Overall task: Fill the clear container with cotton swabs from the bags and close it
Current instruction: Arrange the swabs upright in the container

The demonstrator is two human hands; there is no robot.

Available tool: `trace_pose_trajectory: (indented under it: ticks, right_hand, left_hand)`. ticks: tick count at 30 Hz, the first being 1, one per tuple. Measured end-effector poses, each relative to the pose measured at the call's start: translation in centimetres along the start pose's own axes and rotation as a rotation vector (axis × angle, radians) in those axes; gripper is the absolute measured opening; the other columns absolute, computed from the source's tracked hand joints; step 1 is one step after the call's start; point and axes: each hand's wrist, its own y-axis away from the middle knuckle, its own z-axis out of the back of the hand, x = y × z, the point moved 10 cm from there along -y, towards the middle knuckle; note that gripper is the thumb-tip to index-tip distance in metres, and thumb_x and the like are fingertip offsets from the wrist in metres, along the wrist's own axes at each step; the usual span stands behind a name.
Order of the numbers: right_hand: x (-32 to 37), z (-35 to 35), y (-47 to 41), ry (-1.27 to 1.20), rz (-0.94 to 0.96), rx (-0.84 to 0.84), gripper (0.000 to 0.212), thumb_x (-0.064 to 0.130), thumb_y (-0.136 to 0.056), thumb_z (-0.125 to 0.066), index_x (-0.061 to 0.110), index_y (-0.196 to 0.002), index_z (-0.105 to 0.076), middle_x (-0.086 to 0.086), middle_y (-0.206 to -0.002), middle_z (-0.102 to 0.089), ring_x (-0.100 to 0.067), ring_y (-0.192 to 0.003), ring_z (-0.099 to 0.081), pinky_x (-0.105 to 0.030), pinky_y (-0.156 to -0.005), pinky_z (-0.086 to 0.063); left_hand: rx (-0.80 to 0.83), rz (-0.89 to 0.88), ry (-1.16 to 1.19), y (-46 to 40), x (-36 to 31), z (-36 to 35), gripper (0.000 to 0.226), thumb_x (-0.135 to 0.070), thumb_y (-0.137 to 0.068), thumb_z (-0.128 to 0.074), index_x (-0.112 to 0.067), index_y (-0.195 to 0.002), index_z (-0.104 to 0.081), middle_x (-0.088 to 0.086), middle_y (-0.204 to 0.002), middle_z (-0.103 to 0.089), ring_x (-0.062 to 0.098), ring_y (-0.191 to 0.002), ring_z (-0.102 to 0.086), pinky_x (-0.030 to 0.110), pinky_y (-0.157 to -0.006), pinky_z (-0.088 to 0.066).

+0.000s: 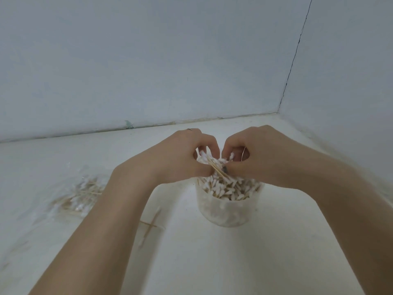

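Gripping swab bundle point(214, 165), both hands, left hand point(180, 156), right hand point(255, 156), directly above clear container point(227, 209)

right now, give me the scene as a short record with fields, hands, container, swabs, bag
left hand: fingers curled round a bundle of swabs above the container
right hand: grips the same bundle from the other side
container: clear, upright on the surface, open, no lid in view
fill: swabs reach the rim, some stick up
bag: lies left of the container, swabs inside
loose swabs: two crossed on the surface, by the left forearm
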Motion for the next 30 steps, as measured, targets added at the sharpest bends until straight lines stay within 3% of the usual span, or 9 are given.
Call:
trace_pose_trajectory:
  ticks: [5,12,16,19,23,26,30]
  right_hand:
    - [-0.4,0.5,-0.1,0.024,-0.022,-0.027,0.009,0.025,-0.087,-0.064,0.031,-0.086,-0.069,0.014,-0.083,-0.066,0.001,-0.073,-0.059,-0.015,-0.057,-0.039]
    - [-0.6,2.9,0.2,0.015,-0.003,-0.143,0.009,0.024,-0.086,-0.065,0.030,-0.080,-0.067,0.011,-0.074,-0.066,-0.003,-0.069,-0.061,-0.019,-0.059,-0.045]
    - [-0.9,2.5,0.0,-0.012,-0.015,-0.128,0.008,0.025,-0.086,-0.066,0.030,-0.082,-0.068,0.011,-0.074,-0.067,-0.002,-0.068,-0.061,-0.019,-0.061,-0.047]
    - [-0.8,2.4,0.0,-0.038,-0.015,-0.111,0.007,0.026,-0.087,-0.066,0.030,-0.083,-0.069,0.011,-0.072,-0.066,-0.002,-0.066,-0.061,-0.016,-0.059,-0.044]
    - [-0.7,3.0,0.1,-0.067,-0.016,-0.121,0.007,0.025,-0.085,-0.069,0.031,-0.084,-0.068,0.010,-0.076,-0.070,-0.002,-0.067,-0.063,-0.019,-0.062,-0.049]
    - [-1.0,2.2,0.1,-0.056,-0.037,-0.063,0.013,0.024,-0.084,-0.070,0.034,-0.093,-0.069,0.012,-0.083,-0.069,0.001,-0.071,-0.063,-0.018,-0.062,-0.047]
    - [-1.1,1.8,0.3,-0.036,-0.057,-0.028,0.019,0.024,-0.085,-0.070,0.033,-0.102,-0.068,0.012,-0.091,-0.066,-0.004,-0.081,-0.063,-0.020,-0.064,-0.049]
  left_hand:
    - [-0.011,-0.022,0.015,-0.1,-0.2,0.4,0.013,-0.036,-0.084,-0.078,-0.041,-0.088,-0.067,-0.013,-0.100,-0.055,0.001,-0.073,-0.055,0.019,-0.066,-0.040]
    - [-0.036,-0.029,0.005,0.1,-0.6,1.2,0.022,-0.023,-0.089,-0.072,-0.024,-0.074,-0.056,-0.014,-0.079,-0.066,0.001,-0.068,-0.061,0.012,-0.054,-0.037]
    - [-0.023,-0.022,0.000,0.1,-0.7,1.0,0.021,-0.030,-0.090,-0.070,-0.035,-0.073,-0.058,-0.012,-0.084,-0.067,0.008,-0.075,-0.065,0.023,-0.064,-0.047]
    - [-0.006,-0.009,0.008,0.1,-0.6,0.9,0.014,-0.032,-0.091,-0.070,-0.033,-0.079,-0.064,-0.014,-0.079,-0.066,0.009,-0.069,-0.062,0.018,-0.060,-0.042]
    - [-0.013,0.004,0.033,0.3,-0.7,1.4,0.032,-0.031,-0.092,-0.071,-0.035,-0.064,-0.056,-0.017,-0.067,-0.063,0.003,-0.056,-0.050,0.010,-0.050,-0.034]
    - [0.005,0.002,0.045,0.6,-0.9,1.6,0.037,-0.032,-0.093,-0.071,-0.040,-0.060,-0.058,-0.011,-0.081,-0.071,0.006,-0.065,-0.062,0.013,-0.056,-0.041]
    - [0.031,-0.001,0.102,1.0,-1.2,1.5,0.037,-0.032,-0.094,-0.071,-0.042,-0.060,-0.059,-0.004,-0.090,-0.074,0.009,-0.069,-0.070,0.031,-0.072,-0.055]
